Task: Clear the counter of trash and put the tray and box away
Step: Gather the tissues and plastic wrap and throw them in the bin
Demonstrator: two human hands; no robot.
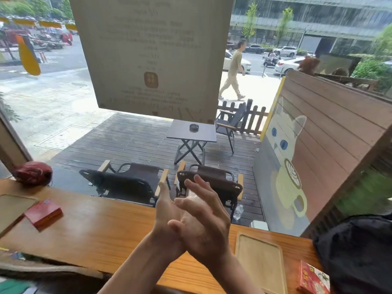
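Both hands are raised over the counter (89, 236), palms together, fingers straight; the left hand (167, 219) and right hand (203, 228) seem to press something clear between them, though I cannot tell what. Right of the hands lies the tray (259, 262), a box (312, 279) beyond it; another box (43, 213) sits well left. No step looks begun; next, probably a reach right for the tray.

Bright daylight floods in through the large glass window (63, 102) at twelve o'clock; the street beyond is nearly washed out. The glossy orange-brown wooden bench (95, 232) carries a pale sheen at nine o'clock. The hanging cream paper sign (152, 56) is backlit, its print showing through faintly. Wide-angle distortion bends the frame edges, and blur smears the corners at four and seven o'clock. The raised hands look slightly soft.
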